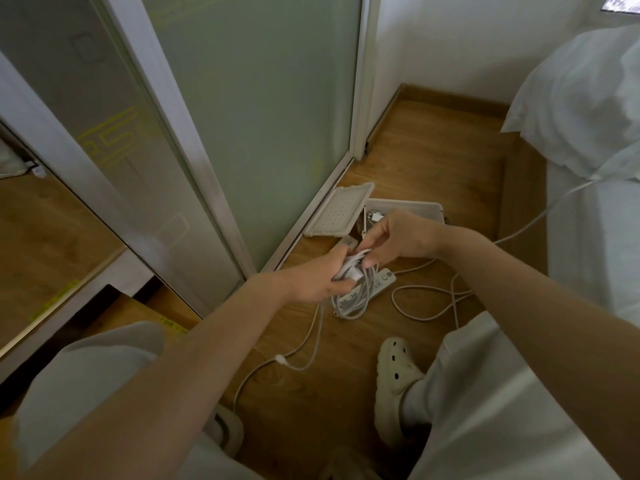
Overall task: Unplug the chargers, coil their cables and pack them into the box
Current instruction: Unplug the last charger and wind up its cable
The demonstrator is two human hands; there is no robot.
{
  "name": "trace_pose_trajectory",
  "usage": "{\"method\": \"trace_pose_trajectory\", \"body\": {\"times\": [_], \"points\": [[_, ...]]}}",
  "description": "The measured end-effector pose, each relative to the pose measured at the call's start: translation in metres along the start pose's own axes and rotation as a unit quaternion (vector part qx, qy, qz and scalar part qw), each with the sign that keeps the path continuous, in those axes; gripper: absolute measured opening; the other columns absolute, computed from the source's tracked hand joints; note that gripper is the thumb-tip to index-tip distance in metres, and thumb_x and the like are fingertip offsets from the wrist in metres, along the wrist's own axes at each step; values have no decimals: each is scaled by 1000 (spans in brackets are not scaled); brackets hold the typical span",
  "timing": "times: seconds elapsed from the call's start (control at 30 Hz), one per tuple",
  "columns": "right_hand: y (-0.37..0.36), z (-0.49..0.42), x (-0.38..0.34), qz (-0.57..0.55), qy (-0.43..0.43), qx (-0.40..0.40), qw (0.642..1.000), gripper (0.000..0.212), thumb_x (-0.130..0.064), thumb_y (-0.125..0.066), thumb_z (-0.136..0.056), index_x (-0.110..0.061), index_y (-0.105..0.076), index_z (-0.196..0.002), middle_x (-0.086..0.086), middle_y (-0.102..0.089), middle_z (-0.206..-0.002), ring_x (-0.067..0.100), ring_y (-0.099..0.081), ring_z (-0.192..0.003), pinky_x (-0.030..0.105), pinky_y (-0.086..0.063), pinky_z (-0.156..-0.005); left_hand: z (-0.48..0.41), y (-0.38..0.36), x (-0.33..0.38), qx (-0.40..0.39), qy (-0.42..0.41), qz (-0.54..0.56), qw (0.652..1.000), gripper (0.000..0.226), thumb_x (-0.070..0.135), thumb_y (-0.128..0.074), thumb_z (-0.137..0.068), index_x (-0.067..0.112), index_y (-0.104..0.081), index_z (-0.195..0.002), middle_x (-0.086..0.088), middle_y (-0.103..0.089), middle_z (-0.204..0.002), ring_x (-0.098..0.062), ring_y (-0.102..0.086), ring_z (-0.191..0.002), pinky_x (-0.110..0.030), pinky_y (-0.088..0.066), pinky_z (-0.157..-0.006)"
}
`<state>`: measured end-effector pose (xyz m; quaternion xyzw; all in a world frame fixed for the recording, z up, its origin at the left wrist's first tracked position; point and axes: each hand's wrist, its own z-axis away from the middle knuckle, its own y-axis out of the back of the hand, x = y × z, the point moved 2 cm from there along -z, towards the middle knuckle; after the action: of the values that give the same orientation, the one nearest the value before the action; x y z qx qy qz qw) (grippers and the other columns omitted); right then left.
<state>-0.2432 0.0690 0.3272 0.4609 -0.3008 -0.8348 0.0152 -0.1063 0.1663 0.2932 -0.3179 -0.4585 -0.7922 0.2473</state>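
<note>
My left hand (317,277) grips a white charger with its coiled cable (353,296), whose loops hang down above the floor. My right hand (391,237) pinches the top of the same coil from the right. Under the coil lies a white power strip (382,280) on the wooden floor. Just beyond my hands stands the open white box (415,206) with a charger plug (374,216) inside. Its perforated lid (337,211) leans against the glass door frame.
Loose white cables (422,306) trail over the floor right of the strip, and another cable (294,362) runs toward me. A frosted glass door (249,116) stands to the left. A bed with white bedding (588,116) is at the right. My cream clog (394,379) rests on the floor.
</note>
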Motion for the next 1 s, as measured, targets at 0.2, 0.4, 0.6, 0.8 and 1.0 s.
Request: {"method": "trace_pose_trajectory", "body": {"times": [0.2,0.4,0.6,0.8,1.0], "points": [[-16,-2,11,-36,34,113,992,17,-9,-62,-86,-9,-70,-101,9,-72,-94,9,-68,-80,19,-56,-76,-4,-1,-1,73,-17,36,997,49,16,-53,-94,15,-28,-136,-1,-55,-106,-3,-53,-77,-14,-45,-68],[-22,-4,10,-60,46,106,992,25,-6,-46,-95,-5,-63,-114,10,-68,-101,18,-65,-93,31,-52,-89,-4,-6,-7,142,-109,21,984,72,26,-55,-94,52,-10,-143,0,-27,-153,-14,-29,-139,-42,-27,-115],[-19,2,16,-262,-3,189,946,26,-17,-55,-92,-7,-54,-116,8,-69,-97,17,-67,-89,21,-55,-74,-1,3,8,205,-148,88,964,34,18,-53,-94,32,-40,-122,0,-57,-111,-15,-60,-96,-34,-54,-84],[-75,6,14,-324,-29,175,929,62,-54,-17,-96,-13,-51,-127,3,-64,-111,17,-60,-104,24,-49,-85,-14,14,9,300,-115,137,937,32,22,-50,-96,27,-35,-124,-1,-56,-112,-14,-62,-97,-36,-55,-85],[-116,3,23,-293,22,197,935,34,-29,-29,-102,-14,-58,-95,-6,-49,-65,2,-44,-54,16,-37,-53,-14,25,-1,348,-78,181,917,28,22,-47,-97,29,-34,-121,4,-57,-102,-18,-64,-90,-37,-56,-81]]}}
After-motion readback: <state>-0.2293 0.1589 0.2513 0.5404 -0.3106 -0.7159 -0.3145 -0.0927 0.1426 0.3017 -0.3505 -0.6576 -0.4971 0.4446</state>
